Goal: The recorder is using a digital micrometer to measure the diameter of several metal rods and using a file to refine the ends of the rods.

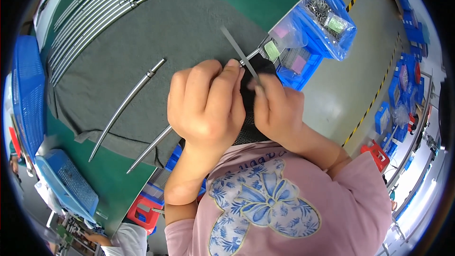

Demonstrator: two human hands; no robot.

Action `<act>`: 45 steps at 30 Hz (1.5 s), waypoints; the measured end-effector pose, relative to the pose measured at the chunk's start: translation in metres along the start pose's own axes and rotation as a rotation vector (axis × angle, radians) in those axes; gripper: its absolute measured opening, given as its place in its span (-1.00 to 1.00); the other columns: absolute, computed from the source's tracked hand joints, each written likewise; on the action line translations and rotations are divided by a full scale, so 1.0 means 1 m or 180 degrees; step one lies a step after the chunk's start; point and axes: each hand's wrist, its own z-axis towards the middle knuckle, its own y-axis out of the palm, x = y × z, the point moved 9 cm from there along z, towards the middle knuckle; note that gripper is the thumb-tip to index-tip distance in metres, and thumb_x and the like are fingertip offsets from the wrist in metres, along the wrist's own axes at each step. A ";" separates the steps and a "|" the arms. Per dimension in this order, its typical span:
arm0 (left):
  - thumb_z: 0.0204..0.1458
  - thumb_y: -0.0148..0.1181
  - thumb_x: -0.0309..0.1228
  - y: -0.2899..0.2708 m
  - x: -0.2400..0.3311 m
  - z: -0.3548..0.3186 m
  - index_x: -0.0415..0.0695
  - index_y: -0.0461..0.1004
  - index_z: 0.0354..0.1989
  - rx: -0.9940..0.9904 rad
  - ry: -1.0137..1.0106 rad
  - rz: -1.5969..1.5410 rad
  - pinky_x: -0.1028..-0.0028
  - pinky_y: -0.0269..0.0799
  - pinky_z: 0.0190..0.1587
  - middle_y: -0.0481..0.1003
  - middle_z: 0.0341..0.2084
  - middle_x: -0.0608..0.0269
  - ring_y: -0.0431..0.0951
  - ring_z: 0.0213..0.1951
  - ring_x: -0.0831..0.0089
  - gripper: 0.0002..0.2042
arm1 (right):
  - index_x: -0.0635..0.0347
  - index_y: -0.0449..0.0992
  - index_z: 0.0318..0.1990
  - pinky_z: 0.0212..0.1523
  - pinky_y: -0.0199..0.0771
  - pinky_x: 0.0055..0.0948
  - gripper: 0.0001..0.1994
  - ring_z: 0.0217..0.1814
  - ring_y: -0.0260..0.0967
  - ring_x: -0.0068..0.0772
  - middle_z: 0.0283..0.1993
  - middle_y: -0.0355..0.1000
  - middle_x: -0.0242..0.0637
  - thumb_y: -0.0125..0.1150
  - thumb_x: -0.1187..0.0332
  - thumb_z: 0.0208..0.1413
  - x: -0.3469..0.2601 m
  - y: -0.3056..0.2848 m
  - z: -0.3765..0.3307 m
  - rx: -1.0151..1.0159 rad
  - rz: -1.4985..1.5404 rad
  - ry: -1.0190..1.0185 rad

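My left hand (pixel 206 102) is closed around a long shiny metal rod (pixel 150 149), which runs slantwise under the fist and shows again past the fingertips. In my right hand (pixel 279 106) a thin flat grey strip, like a flat file (pixel 232 42), is pinched between thumb and fingers. This strip crosses the rod just beyond my left fingertips and seems to touch it. A second metal rod (pixel 125 103) with a stepped collar lies by itself on the dark grey cloth (pixel 189 19), left of my hands. The part of the rod inside my left fist is hidden.
Several similar rods (pixel 99 26) lie side by side at the far left. Blue bins (pixel 348 35) with bagged small metal parts stand at the right table edge. Blue baskets (pixel 66 180) sit at the left, a red stool (pixel 144 211) below. A person's white sleeve (pixel 128 239) shows at lower left.
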 end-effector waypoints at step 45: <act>-0.33 0.21 -0.59 0.001 -0.010 0.014 -0.16 0.44 -0.52 -0.0309 -0.0168 -0.0060 0.46 0.17 -0.56 0.30 -0.60 0.26 0.26 -0.58 0.36 -0.85 | 0.22 0.44 -0.11 -0.75 0.11 -0.50 -0.61 -0.80 0.13 -0.43 -0.74 0.20 -0.34 0.06 0.61 -0.23 -0.011 -0.026 0.007 0.0081 0.0370 -0.0737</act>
